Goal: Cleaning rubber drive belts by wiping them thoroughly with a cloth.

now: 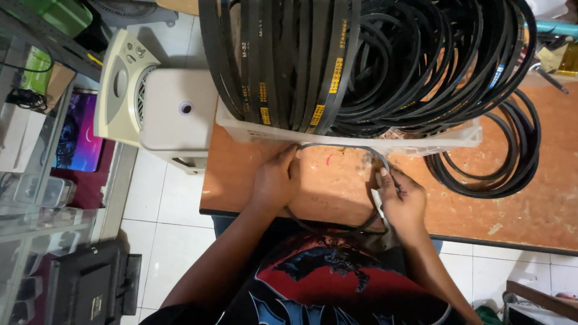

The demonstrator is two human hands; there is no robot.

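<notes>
Both hands hold one thin black belt [340,146] as a loop over the desk [530,204]. The left hand [276,180] has its fingers clenched on the loop's left side; the right hand [402,198] pinches its right side between fingers [385,177]. Just beyond the fingers stands a white crate [361,139] stuffed with belts; more belts [487,162] lie right of the right hand.

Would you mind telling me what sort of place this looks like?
Probably a small spare-parts shop or workshop: a white crate full of black rubber belts on a worn wooden table, both hands holding one belt.
</notes>
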